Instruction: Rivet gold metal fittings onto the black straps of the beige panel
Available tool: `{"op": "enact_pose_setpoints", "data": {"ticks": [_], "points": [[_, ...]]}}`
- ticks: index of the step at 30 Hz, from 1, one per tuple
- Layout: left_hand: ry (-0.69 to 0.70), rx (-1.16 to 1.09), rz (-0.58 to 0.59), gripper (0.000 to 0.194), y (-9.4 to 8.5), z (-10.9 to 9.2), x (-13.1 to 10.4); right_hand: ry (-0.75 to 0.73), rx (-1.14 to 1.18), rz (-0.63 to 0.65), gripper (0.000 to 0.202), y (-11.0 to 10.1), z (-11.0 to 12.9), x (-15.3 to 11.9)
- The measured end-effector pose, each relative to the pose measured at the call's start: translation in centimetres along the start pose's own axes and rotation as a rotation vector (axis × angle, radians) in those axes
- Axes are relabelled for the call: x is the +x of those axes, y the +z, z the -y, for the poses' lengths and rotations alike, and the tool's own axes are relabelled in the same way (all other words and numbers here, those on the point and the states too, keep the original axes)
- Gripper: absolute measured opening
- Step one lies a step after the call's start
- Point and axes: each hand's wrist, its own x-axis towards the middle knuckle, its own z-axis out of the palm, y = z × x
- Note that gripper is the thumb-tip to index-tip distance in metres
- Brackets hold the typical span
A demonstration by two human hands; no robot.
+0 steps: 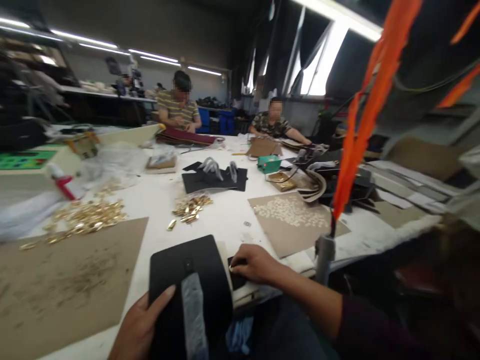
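Observation:
My left hand (pixel 144 320) grips the left edge of a black panel (pixel 165 272), its thumb lying on top. A strip wrapped in clear plastic (pixel 195 315) runs down the panel's middle, below a small dark fitting. To the right of the panel, my right hand (pixel 249 262) is closed, fingertips pinched over a small dark pad (pixel 237 281); a tiny pale or metallic bit shows at the fingertips, too small to name. Gold metal pieces (pixel 192 209) lie in a pile beyond the panel.
More gold pieces (pixel 88 217) lie at left by a brown board (pixel 71 280). Small pale pieces (pixel 290 210) cover a board at right. Orange strips (pixel 354 145) hang near a metal post (pixel 324 260). Black sheets (pixel 236 182) and a green box (pixel 269 164) stand farther back. Two people sit across the table.

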Motion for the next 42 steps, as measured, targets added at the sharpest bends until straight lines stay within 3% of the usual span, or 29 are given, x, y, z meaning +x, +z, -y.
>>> {"op": "enact_pose_setpoints", "data": {"ticks": [3, 9, 21, 35, 42], "points": [[-0.103, -0.058, 0.01, 0.059, -1.8, 0.4, -1.5, -0.035, 0.065, 0.013, 0.013, 0.2, -0.5, -0.4], [-0.1, -0.09, 0.014, 0.056, -0.6, 0.4, -0.8, -0.085, 0.058, 0.038, 0.012, 0.0, -0.3, -0.9], [-0.109, -0.11, 0.017, 0.055, -0.9, 0.7, -0.3, -0.083, 0.077, 0.088, 0.017, -0.7, -0.3, -0.5], [-0.136, -0.098, -0.013, 0.057, -0.7, 0.6, -0.3, -0.104, 0.088, -0.015, 0.012, 0.0, -1.0, -1.0], [-0.143, -0.071, -0.042, 0.059, -0.8, 0.5, -0.2, -0.098, 0.038, 0.053, 0.012, -0.2, -0.8, -0.7]]}}
